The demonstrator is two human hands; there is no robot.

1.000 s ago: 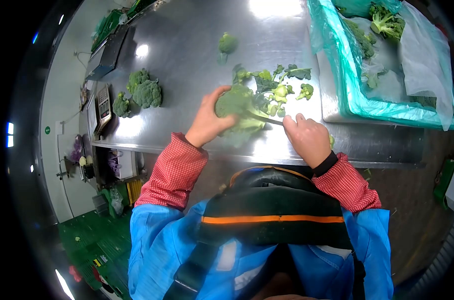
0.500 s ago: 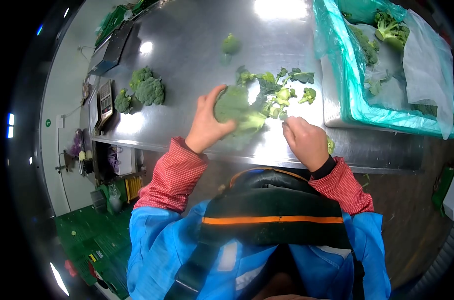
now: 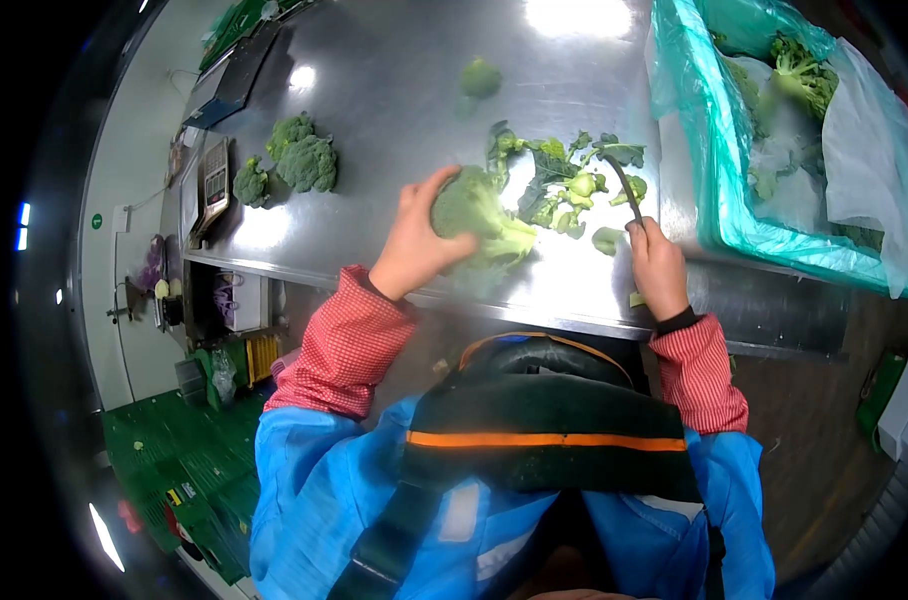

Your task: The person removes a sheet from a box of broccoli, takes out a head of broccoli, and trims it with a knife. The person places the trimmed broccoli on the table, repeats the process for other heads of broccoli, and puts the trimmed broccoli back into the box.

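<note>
My left hand [image 3: 421, 238] is wrapped round a large broccoli head [image 3: 466, 210], whose pale stem points right. In my right hand [image 3: 658, 268] is a knife [image 3: 624, 187] with a thin dark blade pointing up and left, away from the broccoli. Between and beyond the hands lie broccoli trimmings [image 3: 566, 190], leaves and small stem pieces, on the steel table [image 3: 404, 110]. A loose cut piece [image 3: 607, 240] sits just left of the knife hand.
Several broccoli heads [image 3: 307, 163] stand at the left beside a scale [image 3: 215, 187]. A small floret [image 3: 481, 77] lies toward the far side. On the right is a crate lined with green plastic [image 3: 709, 190], holding broccoli. The table's front edge [image 3: 534, 318] runs close to my body.
My right hand has moved right, away from the stem, and the knife blade now shows. A cut piece now shows beside it. The camera view has shifted slightly.
</note>
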